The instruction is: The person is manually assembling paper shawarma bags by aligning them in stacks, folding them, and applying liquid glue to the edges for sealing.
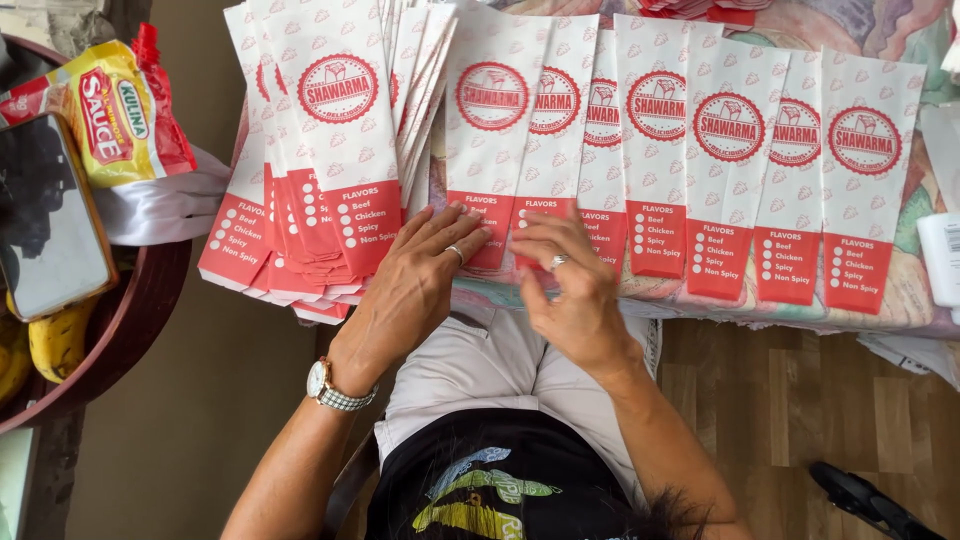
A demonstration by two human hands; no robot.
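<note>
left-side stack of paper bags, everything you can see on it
The stack of paper bags lies at the left end of the patterned cloth, fanned loosely so many edges show. Each bag is long, flat, thin white paper with a faint printed pattern, a round red emblem near the top and a red panel with a checklist at the bottom. The bottom ends overhang the edge toward the person. The left hand lies just right of it; contact is unclear. A white cloth lies beside it.
</note>
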